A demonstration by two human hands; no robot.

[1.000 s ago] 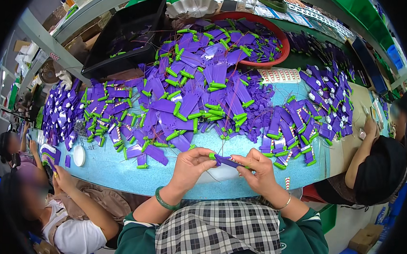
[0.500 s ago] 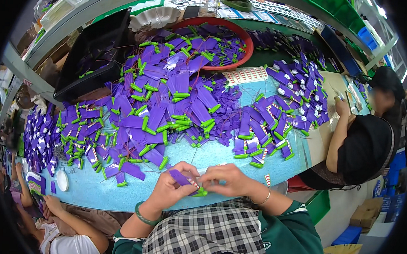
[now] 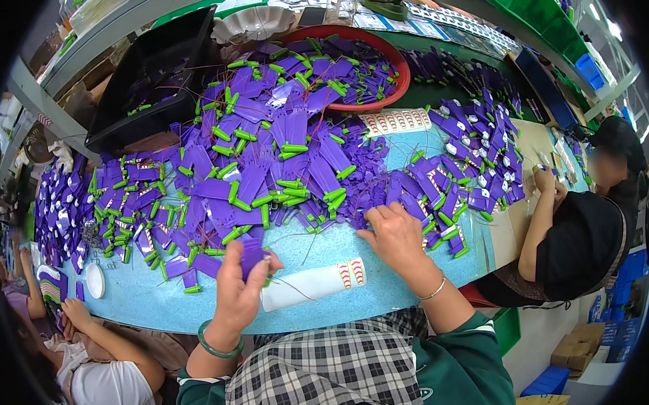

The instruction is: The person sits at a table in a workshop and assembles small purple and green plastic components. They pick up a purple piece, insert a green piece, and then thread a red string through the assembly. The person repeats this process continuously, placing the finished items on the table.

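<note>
My left hand (image 3: 238, 293) is closed on a flat purple plastic piece (image 3: 252, 256), gripped between thumb and fingers near the table's front edge. A pale and green bit shows at the piece's lower end, with a thin wire trailing. My right hand (image 3: 397, 238) is over the right-hand heap of purple pieces with green ends (image 3: 451, 208). Its thumb and fingers are slightly apart, with nothing visible between them; the palm side is hidden. Between my hands, a white backing sheet (image 3: 295, 288) lies on the blue tabletop, with a few red-and-white striped stickers (image 3: 351, 273) at its right end.
A large mound of purple pieces (image 3: 291, 136) spills from a red basin (image 3: 398, 90). Further back are a black tray (image 3: 148, 86) and another striped sticker sheet (image 3: 397, 122). A small white lid (image 3: 96, 282) lies left. Co-workers sit at both sides, one in black (image 3: 580, 239).
My hands have moved apart. The left has drawn leftward holding a purple piece; the right has moved up and right to the heap. The backing sheet beneath them now shows.
</note>
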